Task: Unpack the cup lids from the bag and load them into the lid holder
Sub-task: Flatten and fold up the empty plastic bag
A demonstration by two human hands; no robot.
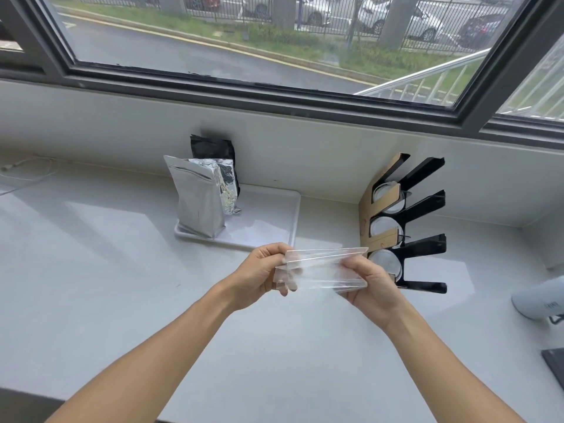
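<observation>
I hold a clear plastic bag (323, 270) flat and folded above the white counter, stretched between both hands. My left hand (259, 276) pinches its left end and my right hand (372, 288) grips its right end. I see no lids inside the bag. Just behind my right hand stands the lid holder (424, 206), black with a brown cardboard side and slanted slots. Cup lids (385, 228) lie in three of its slots, one stack per slot.
A white tray (274, 221) at the back holds a silver foil pouch (198, 199) and a black pouch (213, 148). A white rounded object (540, 297) and a dark flat corner (555, 364) sit at the right. A white cable (27, 169) lies far left.
</observation>
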